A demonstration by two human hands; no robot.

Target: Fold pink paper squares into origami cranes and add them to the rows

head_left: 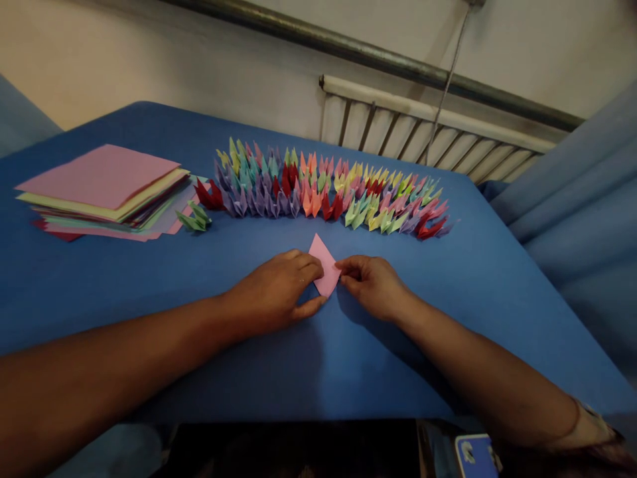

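A small pink folded paper lies on the blue table between my hands. My left hand rests on its left edge, fingers curled over the paper and thumb stretched below it. My right hand pinches its right edge with closed fingertips. Behind the paper stand rows of several folded paper cranes in many colours, and a lone green crane sits to their left.
A stack of coloured paper sheets with a pink sheet on top lies at the left of the table. A white metal rail and a wall stand behind. Blue fabric hangs at the right.
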